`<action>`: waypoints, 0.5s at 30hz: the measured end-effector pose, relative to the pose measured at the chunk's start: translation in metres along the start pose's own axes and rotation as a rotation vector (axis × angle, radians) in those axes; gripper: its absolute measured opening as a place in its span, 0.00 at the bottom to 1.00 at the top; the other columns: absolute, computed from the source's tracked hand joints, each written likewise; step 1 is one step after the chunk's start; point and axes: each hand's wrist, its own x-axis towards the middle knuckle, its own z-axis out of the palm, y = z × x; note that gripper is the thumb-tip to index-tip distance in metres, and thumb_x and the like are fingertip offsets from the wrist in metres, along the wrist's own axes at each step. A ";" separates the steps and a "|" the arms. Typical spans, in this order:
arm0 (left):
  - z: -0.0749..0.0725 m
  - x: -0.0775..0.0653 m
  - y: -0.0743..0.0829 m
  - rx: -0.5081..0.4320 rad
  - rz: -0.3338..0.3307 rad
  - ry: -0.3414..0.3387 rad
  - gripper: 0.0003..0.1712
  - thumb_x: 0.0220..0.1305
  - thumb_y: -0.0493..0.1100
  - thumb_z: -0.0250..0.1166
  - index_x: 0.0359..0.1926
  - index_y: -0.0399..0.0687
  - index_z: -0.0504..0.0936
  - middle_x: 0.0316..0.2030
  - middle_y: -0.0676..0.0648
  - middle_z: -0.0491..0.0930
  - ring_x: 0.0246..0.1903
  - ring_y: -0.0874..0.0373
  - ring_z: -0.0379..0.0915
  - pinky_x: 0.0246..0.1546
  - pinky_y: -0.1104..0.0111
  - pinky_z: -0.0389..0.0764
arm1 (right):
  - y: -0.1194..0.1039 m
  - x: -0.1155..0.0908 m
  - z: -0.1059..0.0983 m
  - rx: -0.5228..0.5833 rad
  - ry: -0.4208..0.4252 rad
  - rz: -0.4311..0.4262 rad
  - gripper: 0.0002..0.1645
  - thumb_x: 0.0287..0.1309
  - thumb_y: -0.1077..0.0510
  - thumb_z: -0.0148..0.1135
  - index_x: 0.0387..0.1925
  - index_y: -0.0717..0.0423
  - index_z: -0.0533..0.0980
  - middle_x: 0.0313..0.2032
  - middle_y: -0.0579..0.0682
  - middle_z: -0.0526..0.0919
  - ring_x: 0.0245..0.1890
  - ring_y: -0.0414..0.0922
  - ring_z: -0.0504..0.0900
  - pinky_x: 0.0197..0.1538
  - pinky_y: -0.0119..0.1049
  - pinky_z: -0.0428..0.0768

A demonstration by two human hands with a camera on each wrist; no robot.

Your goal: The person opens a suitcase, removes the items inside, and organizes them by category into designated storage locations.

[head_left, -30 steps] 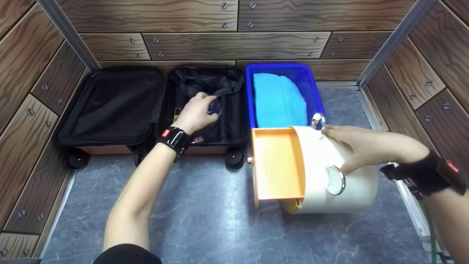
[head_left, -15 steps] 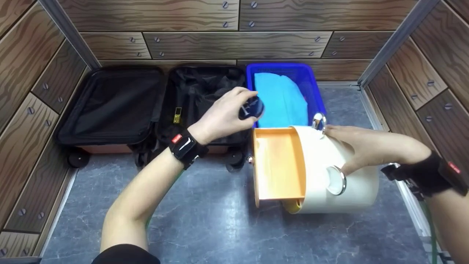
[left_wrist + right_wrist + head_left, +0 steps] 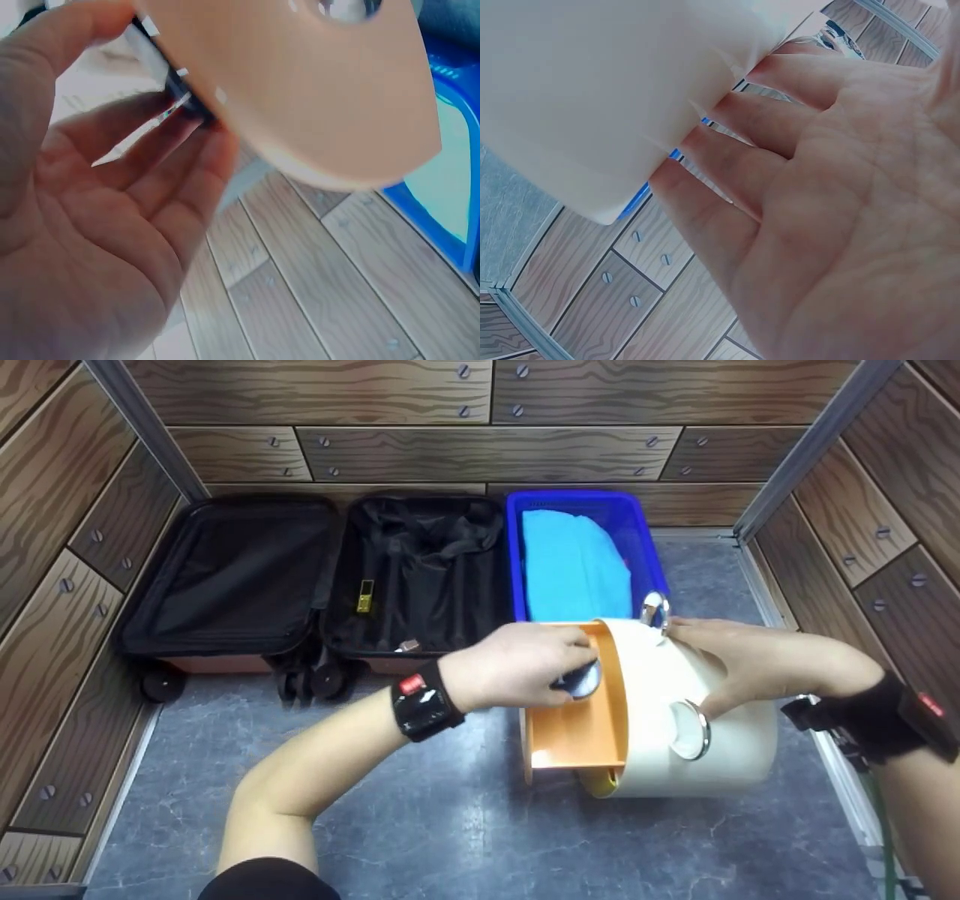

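Note:
My left hand (image 3: 521, 664) reaches over the pulled-out orange drawer (image 3: 574, 739) of a cream, round-sided cabinet (image 3: 720, 765). Between thumb and fingers it holds a dark, round, shiny-faced object (image 3: 585, 681), whose exact kind I cannot tell. In the left wrist view, the drawer's smooth front (image 3: 337, 97) hides much of that object. My right hand (image 3: 765, 660) rests across the top of the cabinet, its thumb beside a chrome-rimmed ring (image 3: 690, 729) and its fingertips near a second chrome ring (image 3: 655, 611). The right wrist view shows its fingers fairly straight against the cream surface (image 3: 615, 90).
An open black suitcase lies at the back left, with a lined lid half (image 3: 232, 577) and a deeper half (image 3: 442, 585). A small gold phone-like item (image 3: 365, 596) lies inside. Behind the cabinet stands a blue basket (image 3: 645, 540) with light-blue cloth (image 3: 574, 566).
My left hand has carried the dark round object out of the suitcase, rightward past the basket's edge and over the orange drawer. The right hand has stayed on the cabinet.

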 end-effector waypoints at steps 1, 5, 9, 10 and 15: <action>0.003 0.002 0.002 0.035 0.007 -0.014 0.22 0.64 0.52 0.70 0.56 0.48 0.82 0.47 0.50 0.79 0.42 0.58 0.76 0.43 0.65 0.80 | 0.000 0.000 0.000 0.000 0.003 -0.003 0.72 0.42 0.35 0.80 0.77 0.68 0.55 0.74 0.71 0.58 0.72 0.69 0.59 0.69 0.68 0.59; 0.014 0.009 0.007 0.128 0.010 -0.063 0.18 0.65 0.55 0.68 0.49 0.51 0.84 0.42 0.51 0.80 0.38 0.56 0.77 0.38 0.60 0.79 | 0.000 0.000 0.000 -0.005 0.009 -0.006 0.71 0.42 0.36 0.80 0.77 0.67 0.56 0.74 0.70 0.59 0.72 0.69 0.59 0.70 0.67 0.59; 0.022 0.013 0.012 0.154 -0.018 -0.118 0.17 0.65 0.55 0.68 0.47 0.50 0.84 0.41 0.50 0.81 0.37 0.55 0.78 0.38 0.58 0.79 | 0.000 0.000 0.000 -0.011 0.009 0.000 0.71 0.41 0.37 0.81 0.77 0.67 0.56 0.74 0.70 0.59 0.72 0.69 0.59 0.70 0.67 0.58; 0.024 0.013 0.013 0.155 -0.025 -0.130 0.17 0.64 0.55 0.68 0.47 0.49 0.84 0.41 0.50 0.81 0.37 0.55 0.78 0.38 0.58 0.79 | 0.000 0.000 0.001 -0.012 0.008 0.001 0.71 0.41 0.37 0.81 0.77 0.68 0.56 0.74 0.70 0.59 0.72 0.69 0.59 0.70 0.67 0.58; 0.027 0.014 0.016 0.136 -0.069 -0.164 0.18 0.61 0.52 0.70 0.47 0.48 0.82 0.42 0.49 0.81 0.36 0.54 0.79 0.36 0.58 0.80 | 0.001 0.001 0.002 -0.008 0.011 -0.008 0.70 0.40 0.39 0.81 0.76 0.67 0.57 0.74 0.70 0.60 0.72 0.69 0.60 0.70 0.67 0.59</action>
